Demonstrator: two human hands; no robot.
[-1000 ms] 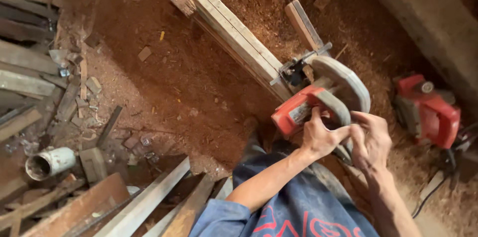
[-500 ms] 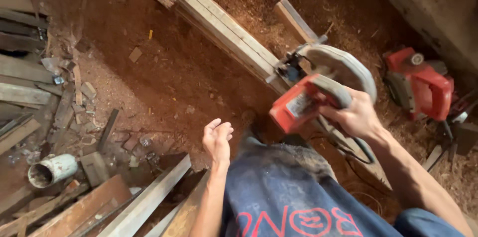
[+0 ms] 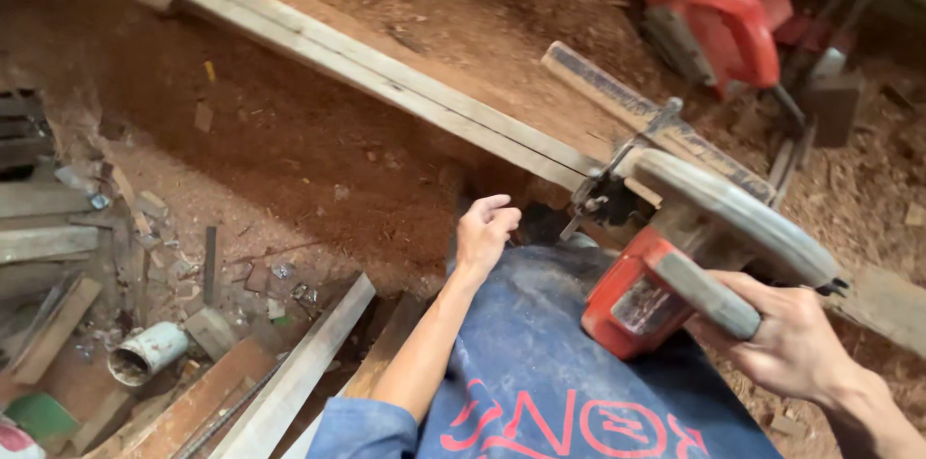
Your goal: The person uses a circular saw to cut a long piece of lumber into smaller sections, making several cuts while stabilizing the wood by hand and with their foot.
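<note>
My right hand (image 3: pixel 786 338) grips the handle of a red circular saw (image 3: pixel 675 256) with a grey blade guard, which rests at the near end of a long pale wooden plank (image 3: pixel 367 59). My left hand (image 3: pixel 484 229) hovers above my knee in dark blue cloth (image 3: pixel 550 363), fingers loosely curled and holding nothing, a short way left of the saw. The plank runs from the upper left down to the saw. A second piece of wood (image 3: pixel 617 102) lies across under the saw's guard.
A second red power tool (image 3: pixel 719 11) sits at the upper right on the sawdust-covered ground. Wood offcuts and planks (image 3: pixel 289 372) lie at the lower left beside a white tin can (image 3: pixel 145 353). Stacked boards (image 3: pixel 39 218) line the left edge.
My left hand let go of the saw and moved left to hover by my knee. My right hand keeps hold of the saw handle. The view has drawn closer.
</note>
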